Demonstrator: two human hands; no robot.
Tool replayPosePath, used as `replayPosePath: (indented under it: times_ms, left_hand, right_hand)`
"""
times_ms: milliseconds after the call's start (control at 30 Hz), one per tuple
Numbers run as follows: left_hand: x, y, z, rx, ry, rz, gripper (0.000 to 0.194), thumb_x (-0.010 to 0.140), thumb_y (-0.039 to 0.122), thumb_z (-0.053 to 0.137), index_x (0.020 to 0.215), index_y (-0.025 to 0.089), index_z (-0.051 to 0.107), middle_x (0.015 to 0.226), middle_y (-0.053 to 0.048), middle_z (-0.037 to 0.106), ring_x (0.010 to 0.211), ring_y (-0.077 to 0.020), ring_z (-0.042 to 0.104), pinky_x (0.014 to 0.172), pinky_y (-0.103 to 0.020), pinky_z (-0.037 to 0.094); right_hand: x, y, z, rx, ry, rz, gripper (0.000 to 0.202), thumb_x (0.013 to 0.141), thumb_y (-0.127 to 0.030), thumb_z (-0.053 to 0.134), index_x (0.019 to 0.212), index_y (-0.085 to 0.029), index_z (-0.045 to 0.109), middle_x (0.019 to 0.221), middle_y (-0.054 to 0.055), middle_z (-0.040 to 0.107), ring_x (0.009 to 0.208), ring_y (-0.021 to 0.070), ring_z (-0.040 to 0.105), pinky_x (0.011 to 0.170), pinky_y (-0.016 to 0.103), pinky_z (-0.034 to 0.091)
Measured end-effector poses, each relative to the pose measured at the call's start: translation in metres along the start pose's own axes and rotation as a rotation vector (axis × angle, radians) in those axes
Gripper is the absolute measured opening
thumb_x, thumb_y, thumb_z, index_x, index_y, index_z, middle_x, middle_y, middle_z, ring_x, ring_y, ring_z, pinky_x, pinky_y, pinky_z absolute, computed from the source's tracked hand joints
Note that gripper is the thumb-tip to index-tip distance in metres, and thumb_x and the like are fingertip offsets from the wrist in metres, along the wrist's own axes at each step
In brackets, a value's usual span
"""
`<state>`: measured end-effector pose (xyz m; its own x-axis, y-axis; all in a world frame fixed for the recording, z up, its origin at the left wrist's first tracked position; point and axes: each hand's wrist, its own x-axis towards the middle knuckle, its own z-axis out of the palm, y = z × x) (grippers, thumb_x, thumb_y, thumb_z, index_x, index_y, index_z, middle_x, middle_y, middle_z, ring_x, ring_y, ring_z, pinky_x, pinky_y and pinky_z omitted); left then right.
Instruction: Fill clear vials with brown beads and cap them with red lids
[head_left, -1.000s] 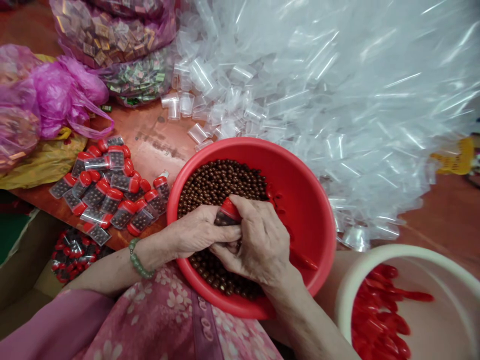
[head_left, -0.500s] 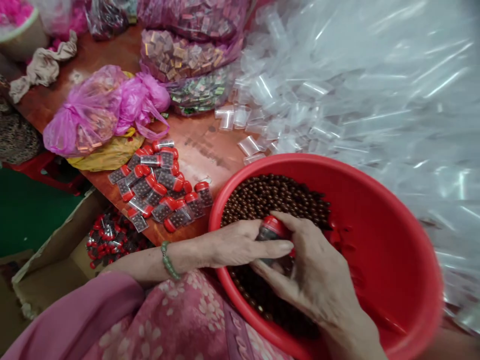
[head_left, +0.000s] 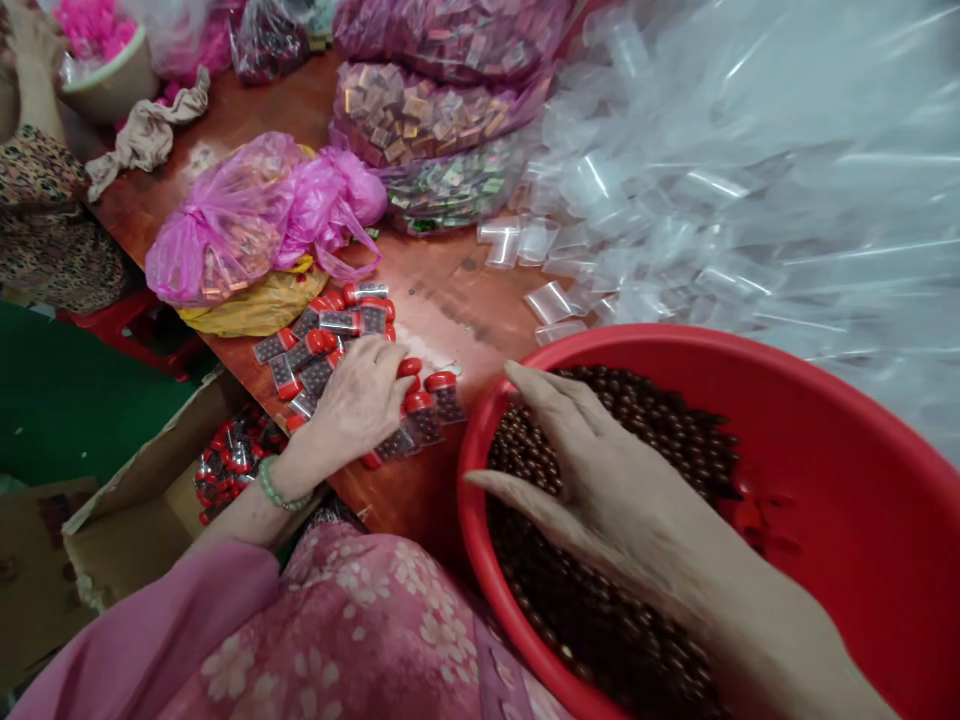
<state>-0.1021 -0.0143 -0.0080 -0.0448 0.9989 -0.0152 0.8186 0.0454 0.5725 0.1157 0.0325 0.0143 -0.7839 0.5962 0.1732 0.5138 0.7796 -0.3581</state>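
My left hand (head_left: 360, 395) is over a pile of small clear containers with red caps (head_left: 427, 420) on the table. Its fingers point down among them, and the fingertips and anything under the palm are hidden. My right hand (head_left: 607, 470) hovers above a red basin (head_left: 847, 400), thumb and fingers apart, with nothing between them. Dark brown, shiny little balls (head_left: 637, 400) fill the basin's left part. The capped containers lying on the table hold similar dark balls.
Loose clear plastic sleeves (head_left: 551, 300) heap behind the basin. Pink bags (head_left: 225, 220) and a yellow bag (head_left: 262, 305) lie beyond the pile. Below the table edge, a cardboard box (head_left: 142, 500) holds more capped containers. Another person's patterned sleeve (head_left: 52, 220) shows at far left.
My left hand has moved left from the basin to the pile. The red-capped container both hands held is out of sight. My right hand has opened. The view has shifted left.
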Motion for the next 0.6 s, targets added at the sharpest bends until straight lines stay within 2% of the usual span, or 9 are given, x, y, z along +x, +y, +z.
replayPosePath:
  times_ms: [67, 133, 200, 267, 300, 367, 467, 533, 600]
  left_hand:
    - [0.007, -0.021, 0.006, 0.184, 0.033, 0.014, 0.039, 0.092, 0.027, 0.053, 0.126, 0.006, 0.052, 0.137, -0.022, 0.051, 0.140, -0.0354, 0.036, 0.114, -0.052, 0.032]
    - [0.018, -0.037, 0.011, 0.278, 0.031, 0.017, 0.053, 0.091, 0.041, 0.055, 0.132, 0.007, 0.049, 0.145, -0.024, 0.044, 0.145, -0.0387, 0.027, 0.115, -0.057, 0.028]
    - [0.031, -0.049, 0.013, 0.315, -0.007, 0.027, 0.064, 0.088, 0.054, 0.055, 0.134, 0.009, 0.048, 0.148, -0.025, 0.040, 0.145, -0.0421, 0.025, 0.113, -0.064, 0.024]
    - [0.042, -0.058, 0.013, 0.322, -0.058, 0.046, 0.073, 0.083, 0.061, 0.059, 0.136, 0.011, 0.049, 0.150, -0.027, 0.038, 0.144, -0.0458, 0.024, 0.110, -0.072, 0.018]
    - [0.045, -0.063, 0.013, 0.321, -0.080, 0.064, 0.074, 0.080, 0.061, 0.062, 0.135, 0.012, 0.050, 0.150, -0.027, 0.037, 0.143, -0.0470, 0.024, 0.108, -0.074, 0.017]
    - [0.049, -0.070, 0.010, 0.319, -0.111, 0.102, 0.072, 0.081, 0.058, 0.063, 0.133, 0.011, 0.052, 0.150, -0.025, 0.038, 0.142, -0.0473, 0.026, 0.108, -0.072, 0.018]
    - [0.047, -0.079, 0.001, 0.320, -0.159, 0.170, 0.074, 0.083, 0.061, 0.055, 0.135, 0.009, 0.050, 0.150, -0.022, 0.040, 0.138, -0.0469, 0.034, 0.108, -0.069, 0.021]
    - [0.043, -0.083, -0.005, 0.317, -0.184, 0.221, 0.078, 0.082, 0.064, 0.053, 0.136, 0.008, 0.049, 0.150, -0.023, 0.040, 0.134, -0.0449, 0.039, 0.108, -0.068, 0.022]
    - [0.040, -0.088, -0.010, 0.330, -0.203, 0.266, 0.078, 0.086, 0.064, 0.041, 0.135, 0.004, 0.048, 0.148, -0.024, 0.041, 0.132, -0.0438, 0.040, 0.107, -0.066, 0.024]
  right_hand:
    - [0.023, 0.002, 0.006, -0.115, -0.046, -0.056, 0.067, 0.084, -0.057, 0.061, 0.130, -0.009, 0.052, 0.123, 0.023, 0.062, 0.107, 0.0325, 0.065, 0.086, 0.045, 0.053]
    - [0.048, 0.002, 0.014, -0.318, -0.166, -0.102, 0.054, 0.076, -0.057, 0.071, 0.102, -0.010, 0.065, 0.095, 0.020, 0.071, 0.084, 0.0303, 0.068, 0.077, 0.043, 0.050]
    - [0.072, 0.002, 0.026, -0.467, -0.310, -0.113, 0.051, 0.068, -0.063, 0.075, 0.073, -0.013, 0.066, 0.069, 0.015, 0.069, 0.071, 0.0284, 0.067, 0.072, 0.043, 0.045]
    - [0.089, 0.002, 0.042, -0.430, -0.531, -0.047, 0.061, 0.054, -0.074, 0.075, 0.049, -0.016, 0.055, 0.047, 0.006, 0.059, 0.056, 0.0210, 0.062, 0.067, 0.041, 0.039]
    - [0.096, 0.003, 0.051, -0.389, -0.646, 0.033, 0.064, 0.047, -0.076, 0.074, 0.043, -0.016, 0.051, 0.042, 0.003, 0.053, 0.053, 0.0188, 0.060, 0.063, 0.040, 0.037]
    - [0.104, 0.006, 0.067, -0.378, -0.752, 0.090, 0.066, 0.037, -0.079, 0.072, 0.040, -0.017, 0.048, 0.038, 0.000, 0.048, 0.049, 0.0181, 0.057, 0.056, 0.037, 0.033]
    - [0.105, 0.015, 0.088, -0.428, -0.890, 0.160, 0.066, 0.030, -0.080, 0.070, 0.043, -0.018, 0.054, 0.044, 0.001, 0.053, 0.051, 0.0181, 0.057, 0.053, 0.036, 0.031]
    - [0.100, 0.021, 0.100, -0.413, -0.913, 0.176, 0.066, 0.030, -0.080, 0.070, 0.046, -0.018, 0.059, 0.046, 0.003, 0.056, 0.050, 0.0173, 0.056, 0.053, 0.036, 0.031]
    - [0.091, 0.026, 0.110, -0.304, -0.837, 0.175, 0.062, 0.033, -0.077, 0.074, 0.041, -0.018, 0.056, 0.041, 0.002, 0.053, 0.044, 0.0137, 0.051, 0.052, 0.035, 0.030]
